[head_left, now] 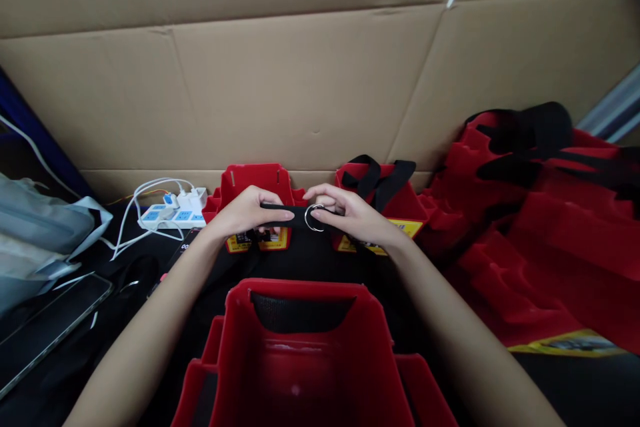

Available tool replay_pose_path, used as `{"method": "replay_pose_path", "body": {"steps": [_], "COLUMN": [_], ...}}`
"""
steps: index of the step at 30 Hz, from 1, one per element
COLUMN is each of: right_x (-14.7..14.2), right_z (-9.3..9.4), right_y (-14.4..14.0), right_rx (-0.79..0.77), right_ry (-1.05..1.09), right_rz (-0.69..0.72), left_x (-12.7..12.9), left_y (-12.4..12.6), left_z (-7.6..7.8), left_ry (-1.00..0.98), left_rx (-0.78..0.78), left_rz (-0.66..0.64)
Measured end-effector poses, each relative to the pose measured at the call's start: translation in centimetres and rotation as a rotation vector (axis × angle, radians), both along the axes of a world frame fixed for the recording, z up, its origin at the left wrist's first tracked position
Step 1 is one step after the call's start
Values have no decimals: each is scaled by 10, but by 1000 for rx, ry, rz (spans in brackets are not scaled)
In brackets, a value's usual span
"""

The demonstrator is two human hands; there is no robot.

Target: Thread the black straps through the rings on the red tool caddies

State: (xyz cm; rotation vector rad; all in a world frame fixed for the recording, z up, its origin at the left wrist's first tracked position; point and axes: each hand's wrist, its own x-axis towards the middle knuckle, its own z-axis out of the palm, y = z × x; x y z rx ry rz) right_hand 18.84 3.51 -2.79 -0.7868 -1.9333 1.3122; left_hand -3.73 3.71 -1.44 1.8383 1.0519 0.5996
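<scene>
Sitting nearest me is an open red felt organizer (pixel 310 360). Beyond it, my left hand (pixel 247 212) pinches a black strap (pixel 295 215) while my right hand (pixel 350 213) pinches its metal ring (pixel 315 217), above the black counter (pixel 575 380). Farther back stands cardboard (pixel 300 80).

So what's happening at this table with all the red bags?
A person is working a black strap with both bare hands. The left hand pinches the strap, while the right hand holds it at a metal ring. An open red bag stands just in front of them, two more red bags sit behind the hands, and a pile of red bags lies to the right. A power strip lies at left.
</scene>
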Motion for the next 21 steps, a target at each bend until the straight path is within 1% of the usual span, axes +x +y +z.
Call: {"method": "replay_pose_path", "body": {"steps": [2,5,7,9,11,14,16,17,19,20,21], "right_x": [6,20,31,39,42,35,25,19,9,5,3], "right_z": [-2,-3,-2,-1,1,7,16,23,41,52,62], "right_y": [5,12,15,17,18,14,6,0,-17,-28,-39], "right_rx": [-63,-201,-220,-136,-6,142,226,269,345,374,402], "right_ry": [-62,-190,-221,-226,-251,-283,-239,-195,-90,-40,0], "right_rz": [56,165,145,70,11,-94,-195,-240,-273,-259,-227], "left_x": [-6,-15,-21,-27,-32,-35,-33,-31,-27,-25,-23], "left_y": [4,8,8,9,11,12,9,5,-7,-17,-27], "left_z": [-1,2,6,8,8,8,13,18,34,44,55], "left_ry": [-23,-67,-107,-154,-212,-323,-396,-433,-517,-554,-576], "left_rx": [18,39,50,60,69,87,110,131,212,277,354], "left_rz": [39,74,104,142,181,225,244,251,243,217,158]}}
